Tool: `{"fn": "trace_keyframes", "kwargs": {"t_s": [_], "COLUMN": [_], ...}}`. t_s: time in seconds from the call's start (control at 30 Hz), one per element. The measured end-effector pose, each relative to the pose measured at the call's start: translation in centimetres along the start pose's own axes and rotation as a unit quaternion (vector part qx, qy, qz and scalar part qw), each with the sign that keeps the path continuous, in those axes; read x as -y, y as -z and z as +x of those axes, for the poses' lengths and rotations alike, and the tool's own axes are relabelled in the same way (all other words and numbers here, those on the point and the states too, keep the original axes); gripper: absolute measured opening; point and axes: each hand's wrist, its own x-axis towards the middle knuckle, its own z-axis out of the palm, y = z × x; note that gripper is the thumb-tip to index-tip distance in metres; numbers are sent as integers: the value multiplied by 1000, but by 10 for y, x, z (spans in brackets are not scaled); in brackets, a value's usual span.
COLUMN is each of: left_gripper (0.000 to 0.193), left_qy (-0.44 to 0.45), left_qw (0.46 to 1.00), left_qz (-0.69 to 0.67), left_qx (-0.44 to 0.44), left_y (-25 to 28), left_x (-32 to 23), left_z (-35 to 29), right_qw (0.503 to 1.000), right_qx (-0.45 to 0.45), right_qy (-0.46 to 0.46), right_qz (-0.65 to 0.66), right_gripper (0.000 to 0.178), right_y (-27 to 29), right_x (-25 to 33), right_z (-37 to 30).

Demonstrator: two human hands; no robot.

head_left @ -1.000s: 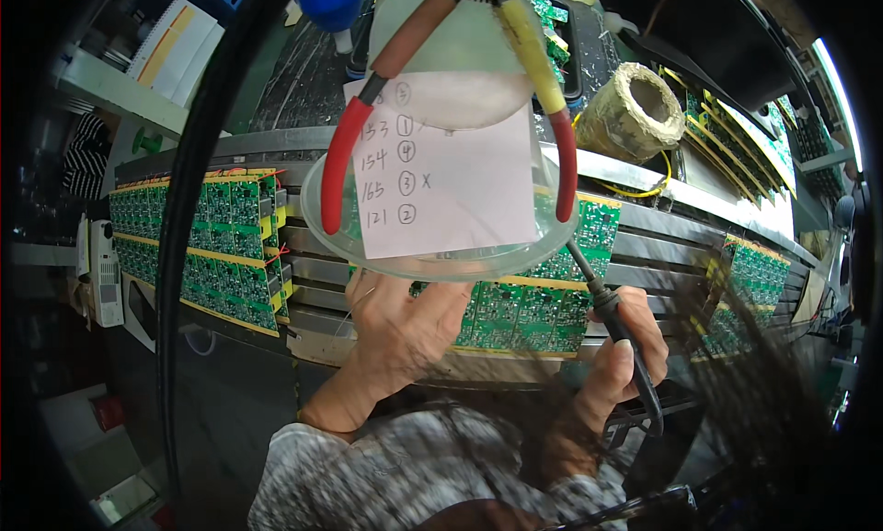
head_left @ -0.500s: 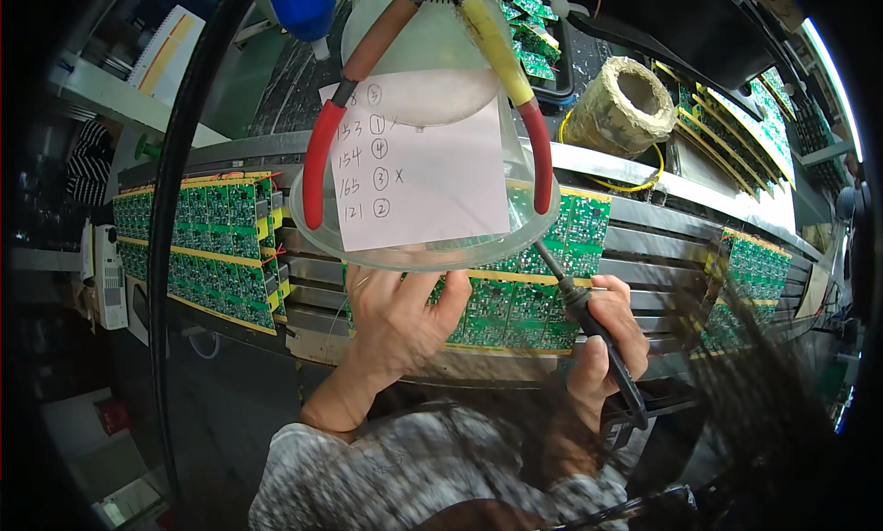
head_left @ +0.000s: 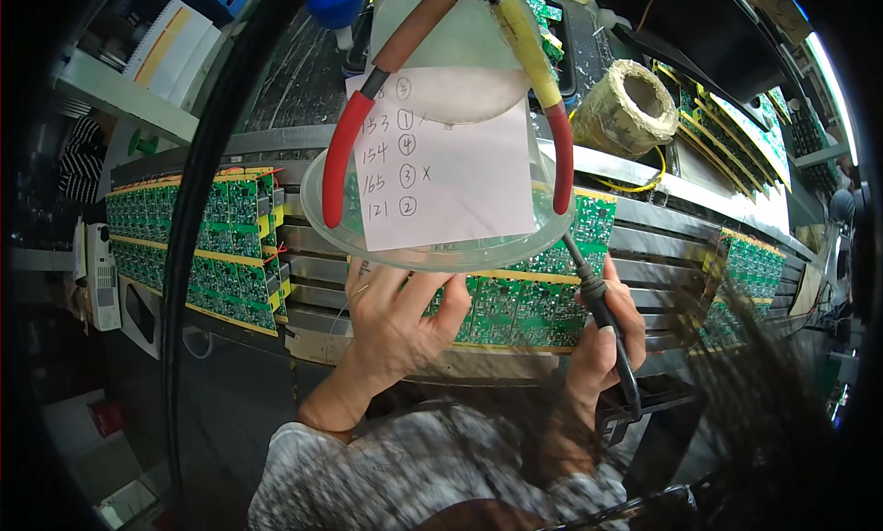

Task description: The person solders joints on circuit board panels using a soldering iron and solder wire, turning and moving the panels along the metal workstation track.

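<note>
My right hand (head_left: 607,333) grips a soldering iron (head_left: 602,301) with a black handle; its metal shaft reaches up-left over a green circuit board panel (head_left: 529,310). My left hand (head_left: 395,315) rests at the panel's left part, fingers stretched forward and thumb apart. Its fingertips are partly covered by a clear plastic dish (head_left: 432,255) above. A thin wire shows beside that hand; I cannot tell whether the fingers touch it. On the dish lies a paper sheet (head_left: 451,182) with handwriting. Pliers with red grips (head_left: 336,177) hang over the dish and sheet.
Board panels stand on the slatted metal conveyor at left (head_left: 230,264) and right (head_left: 750,274). Behind it are a rough hollow roll (head_left: 625,113), a blue bottle (head_left: 336,2) and stacked boards (head_left: 727,136). A black cable (head_left: 184,255) crosses the left side. Dark hair strands blur the lower right.
The view has shifted slightly, so the dish, sheet and pliers appear farther right. My right hand and the soldering iron sit slightly differently over the panel. My left hand stays almost in place.
</note>
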Motion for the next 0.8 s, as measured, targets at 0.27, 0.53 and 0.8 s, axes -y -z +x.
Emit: {"fn": "trace_keyframes", "kwargs": {"t_s": [0.27,0.53,0.8], "left_gripper": [15,17,15], "left_qy": [-26,-40,0], "left_qw": [1000,999,1000], "left_qz": [2,3,9], "left_qx": [3,-2,6], "left_y": [7,12,14], "left_x": [1,12,4], "left_z": [-12,-17,-16], "right_qw": [997,995,998], "right_qx": [45,72,39], "right_qy": [16,24,49], "right_qz": [67,65,-12], "right_gripper": [36,42,33], "right_y": [-20,-32,1], "right_x": [1,6,19], "right_z": [-4,-3,0]}}
